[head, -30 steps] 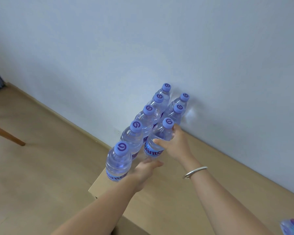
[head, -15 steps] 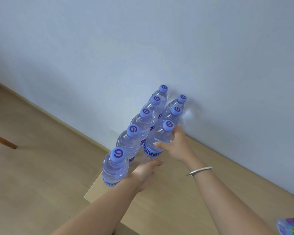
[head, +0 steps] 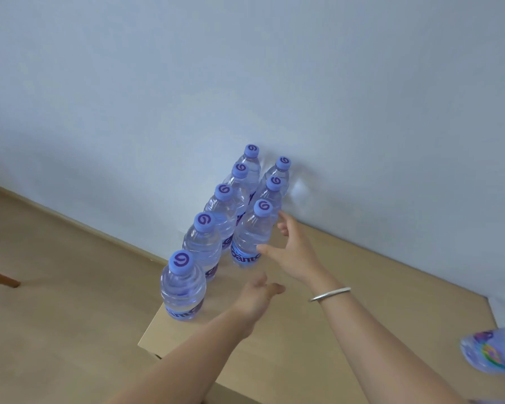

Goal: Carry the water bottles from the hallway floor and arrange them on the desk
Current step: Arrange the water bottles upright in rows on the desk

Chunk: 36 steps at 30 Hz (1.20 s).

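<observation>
You are looking down at a pale wooden desk (head: 347,301) whose far edge meets a plain light-blue wall (head: 245,68); to the left, below the desk's corner, lies a tan wood floor (head: 56,287) with a brown furniture leg (head: 0,279) poking in from the edge.

Eight water bottles (head: 210,246) stand upright on the desk — five in the left row running from the near corner back to the wall, three in the right row beside it (all with purple caps and clear ribbed bodies). One more bottle (head: 490,354), blurred, shows at the lower right edge, so you count nine in all.

Your right hand (head: 295,252) is released, fingers spread, just beside the nearest bottle of the right row (head: 251,237) — apart from it or barely brushing, you cannot tell which. A silver bangle (head: 330,294) circles that wrist. Your left hand (head: 257,295) hangs relaxed over the desk, holding nothing.
</observation>
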Each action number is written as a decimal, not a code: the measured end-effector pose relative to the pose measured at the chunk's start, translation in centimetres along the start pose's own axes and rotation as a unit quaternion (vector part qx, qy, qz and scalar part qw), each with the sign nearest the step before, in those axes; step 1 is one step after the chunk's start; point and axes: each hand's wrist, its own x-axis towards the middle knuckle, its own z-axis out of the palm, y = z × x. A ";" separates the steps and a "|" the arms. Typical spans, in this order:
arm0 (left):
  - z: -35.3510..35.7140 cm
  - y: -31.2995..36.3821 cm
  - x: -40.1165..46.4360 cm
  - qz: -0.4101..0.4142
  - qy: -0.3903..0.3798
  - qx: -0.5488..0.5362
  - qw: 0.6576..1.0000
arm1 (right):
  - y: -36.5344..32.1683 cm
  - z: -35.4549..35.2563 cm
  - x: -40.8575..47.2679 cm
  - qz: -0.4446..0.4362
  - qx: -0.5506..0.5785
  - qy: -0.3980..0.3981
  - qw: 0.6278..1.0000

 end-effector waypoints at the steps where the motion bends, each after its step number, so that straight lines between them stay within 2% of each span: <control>1: 0.4 0.0 -0.1 0.000 -0.005 0.014 1.000 | 0.3 -0.7 -0.5 0.008 -0.002 0.009 1.000; 8: 6.4 -0.2 -0.9 0.009 -0.080 0.139 0.987 | 3.0 -8.1 -6.2 0.054 -0.007 0.118 0.992; 15: 16.7 -2.6 -3.1 0.001 -0.260 0.254 0.932 | 6.2 -15.8 -15.4 0.093 -0.028 0.251 0.963; 19: 21.7 -4.7 -5.0 0.012 -0.326 0.305 0.895 | 7.8 -19.3 -21.1 0.101 -0.061 0.359 0.926; 23: 25.0 -6.0 -6.7 0.017 -0.363 0.328 0.872 | 10.3 -21.8 -25.4 0.123 -0.119 0.495 0.852; 25: 26.1 -6.6 -7.2 0.036 -0.384 0.339 0.858 | 12.0 -22.2 -26.6 0.175 -0.106 0.506 0.838; 29: 27.3 -7.3 -7.5 0.052 -0.385 0.340 0.857 | 15.0 -21.6 -27.3 0.249 0.114 0.446 0.852; 30: 27.5 -7.5 -7.5 0.053 -0.384 0.339 0.857 | 15.7 -21.4 -27.3 0.258 0.136 0.438 0.850; 36: 27.0 -8.3 -6.8 0.035 -0.367 0.341 0.865 | 17.2 -21.0 -27.1 0.258 0.097 0.418 0.866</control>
